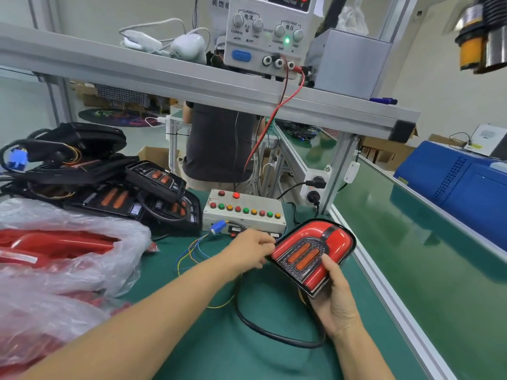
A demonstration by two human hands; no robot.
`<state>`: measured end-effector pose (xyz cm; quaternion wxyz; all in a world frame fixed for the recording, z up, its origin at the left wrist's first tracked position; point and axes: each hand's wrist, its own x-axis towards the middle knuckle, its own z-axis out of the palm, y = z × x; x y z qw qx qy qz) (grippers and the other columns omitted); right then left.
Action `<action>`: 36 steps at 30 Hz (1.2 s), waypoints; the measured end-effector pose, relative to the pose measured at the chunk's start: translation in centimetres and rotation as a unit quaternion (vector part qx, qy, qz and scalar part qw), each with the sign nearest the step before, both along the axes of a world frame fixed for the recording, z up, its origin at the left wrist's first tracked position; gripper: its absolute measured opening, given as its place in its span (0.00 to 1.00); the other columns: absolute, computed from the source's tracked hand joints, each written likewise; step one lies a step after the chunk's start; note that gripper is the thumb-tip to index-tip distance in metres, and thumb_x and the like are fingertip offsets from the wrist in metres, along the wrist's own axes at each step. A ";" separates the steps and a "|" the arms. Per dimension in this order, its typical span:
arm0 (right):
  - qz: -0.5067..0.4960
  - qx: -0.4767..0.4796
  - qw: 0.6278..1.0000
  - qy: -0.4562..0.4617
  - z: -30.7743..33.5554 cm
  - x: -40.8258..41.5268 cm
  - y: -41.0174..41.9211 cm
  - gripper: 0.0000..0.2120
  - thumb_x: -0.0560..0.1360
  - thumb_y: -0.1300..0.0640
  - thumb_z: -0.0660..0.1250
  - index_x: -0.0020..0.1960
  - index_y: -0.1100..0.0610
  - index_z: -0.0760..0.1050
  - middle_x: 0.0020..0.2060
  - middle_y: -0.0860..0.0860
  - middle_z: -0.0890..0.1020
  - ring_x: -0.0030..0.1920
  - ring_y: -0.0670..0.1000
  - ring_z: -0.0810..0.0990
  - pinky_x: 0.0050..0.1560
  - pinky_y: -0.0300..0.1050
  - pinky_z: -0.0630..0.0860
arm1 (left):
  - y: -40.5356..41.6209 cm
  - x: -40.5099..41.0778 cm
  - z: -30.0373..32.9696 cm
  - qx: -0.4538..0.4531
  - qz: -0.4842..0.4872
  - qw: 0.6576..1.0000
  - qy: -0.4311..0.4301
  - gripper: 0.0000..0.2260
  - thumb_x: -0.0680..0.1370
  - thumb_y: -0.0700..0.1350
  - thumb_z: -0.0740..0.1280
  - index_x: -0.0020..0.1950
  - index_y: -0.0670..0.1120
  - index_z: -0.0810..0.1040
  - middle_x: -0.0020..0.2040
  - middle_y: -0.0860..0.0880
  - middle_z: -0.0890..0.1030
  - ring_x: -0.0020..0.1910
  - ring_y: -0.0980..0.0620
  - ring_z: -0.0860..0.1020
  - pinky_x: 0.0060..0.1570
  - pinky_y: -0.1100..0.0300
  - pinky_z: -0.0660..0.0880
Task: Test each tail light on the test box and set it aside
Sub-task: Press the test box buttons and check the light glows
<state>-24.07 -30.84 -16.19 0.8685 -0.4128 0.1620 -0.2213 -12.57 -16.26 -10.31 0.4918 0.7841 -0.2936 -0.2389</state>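
My right hand (333,300) grips a red tail light (312,253) with two orange bars, holding it tilted above the green mat, lens up. My left hand (248,252) reaches to the light's left edge, its fingers curled there; what they hold is hidden. A black cable (263,331) loops from under the light across the mat. Just behind stands the white test box (244,215) with rows of red, green and yellow buttons, one red lamp lit on top. A blue connector (218,226) with coloured wires sits at the box's front.
A heap of dark tail lights (137,193) and cables lies at the left. Plastic bags of red parts (60,248) fill the near left. A power supply (270,31) stands on the shelf above. A conveyor (428,242) runs along the right. A person sits behind the bench.
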 end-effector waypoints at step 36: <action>-0.007 0.007 0.999 0.043 0.4 -2.0 -1.1 0.39 0.68 0.26 0.58 0.64 0.54 0.78 0.61 0.56 0.81 0.60 0.56 0.81 0.54 0.51 0.78 | 5.4 11.4 -1.6 0.396 0.119 0.816 -0.404 0.31 0.75 0.43 0.61 0.76 0.57 0.55 0.64 0.50 0.74 0.63 0.47 0.71 0.61 0.48 0.61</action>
